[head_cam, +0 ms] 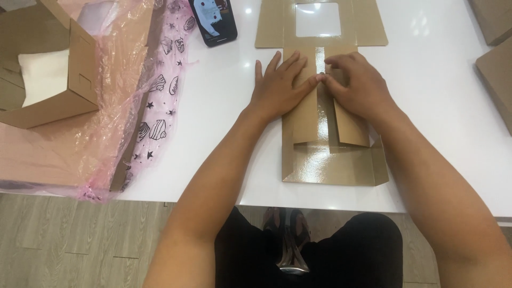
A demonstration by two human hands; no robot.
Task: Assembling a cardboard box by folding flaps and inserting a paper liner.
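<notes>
A flat brown cardboard box blank (325,160) with a glossy inner face and a square window cut-out lies on the white table (224,106). Its two long side flaps are folded inward. My left hand (280,82) lies flat, fingers spread, pressing down the left flap. My right hand (354,85) rests on the right flap, fingertips pinching at the crease in the middle where both hands meet.
A black phone (214,20) lies at the far edge of the table. To the left, a pink printed plastic bag (133,96) covers a stack of cardboard and a folded open box (50,80). More brown box pieces (496,74) lie at the right edge.
</notes>
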